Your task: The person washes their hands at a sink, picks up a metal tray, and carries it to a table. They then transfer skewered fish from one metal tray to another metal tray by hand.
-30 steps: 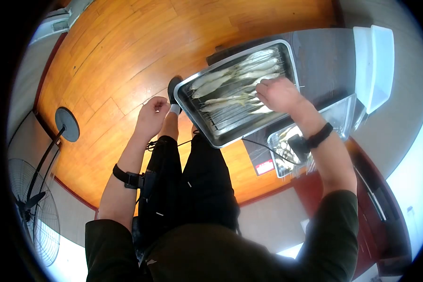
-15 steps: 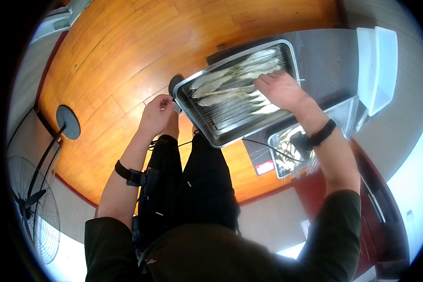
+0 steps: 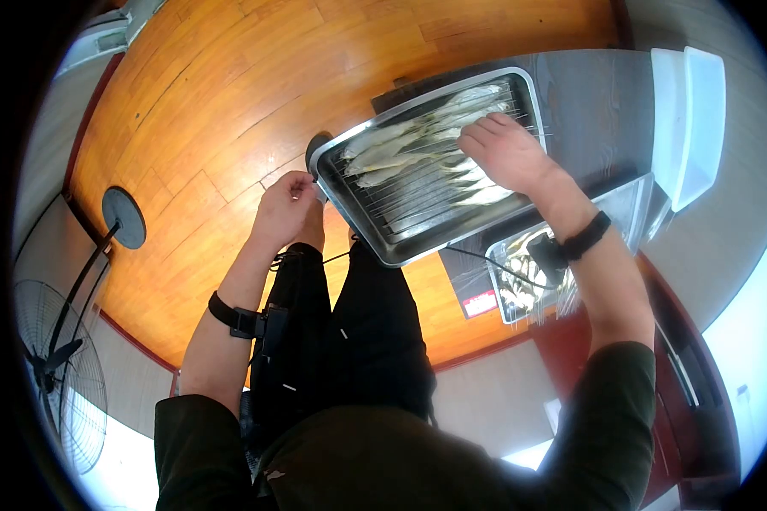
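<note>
Slender, silvery fish (image 3: 383, 154) were laid in a shiny metal tray (image 3: 435, 242) with rounded corners, toward one o'clock of the view; most were aligned along an eight-to-two-o'clock axis. The right hand (image 3: 507, 153) was held curled over the tray's three-o'clock side, the left hand (image 3: 284, 207) half closed near its nine-o'clock end; whether anything was gripped could not be told.

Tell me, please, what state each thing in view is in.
Large tray: uncovered
Fish: lying side by side inside the large tray
Right hand: fingers bent down over the large tray; any grip hidden
Left hand: fingers curled, near the large tray's corner
Second tray: uncovered, more fish inside
White tub: no lid visible
Fan: blades look motionless
Wrist straps: fastened around both forearms
</note>
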`<control>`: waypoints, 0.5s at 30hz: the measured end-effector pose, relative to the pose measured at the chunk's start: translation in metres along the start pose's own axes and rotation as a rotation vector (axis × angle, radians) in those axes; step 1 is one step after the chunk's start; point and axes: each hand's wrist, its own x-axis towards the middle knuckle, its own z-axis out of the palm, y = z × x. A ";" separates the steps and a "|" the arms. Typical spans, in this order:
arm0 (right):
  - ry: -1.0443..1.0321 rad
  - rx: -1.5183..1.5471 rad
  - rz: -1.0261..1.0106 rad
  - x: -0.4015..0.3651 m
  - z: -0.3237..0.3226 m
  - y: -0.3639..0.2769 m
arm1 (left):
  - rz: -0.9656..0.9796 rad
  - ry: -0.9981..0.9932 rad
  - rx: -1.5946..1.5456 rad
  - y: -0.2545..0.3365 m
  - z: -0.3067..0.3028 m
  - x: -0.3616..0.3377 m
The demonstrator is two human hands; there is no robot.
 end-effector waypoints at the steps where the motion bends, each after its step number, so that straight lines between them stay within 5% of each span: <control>1: 0.000 0.001 -0.001 0.001 -0.002 0.001 | 0.006 0.000 -0.002 -0.002 0.002 0.000; 3: 0.192 -0.025 -0.070 0.002 -0.005 0.001 | 0.019 0.010 -0.016 -0.004 0.004 -0.001; 6: 0.057 -0.021 0.078 -0.006 -0.003 0.000 | 0.022 0.013 -0.011 -0.002 0.006 -0.002; 15: 0.017 0.028 0.010 -0.028 0.007 -0.008 | -0.001 0.014 -0.002 0.003 0.008 -0.006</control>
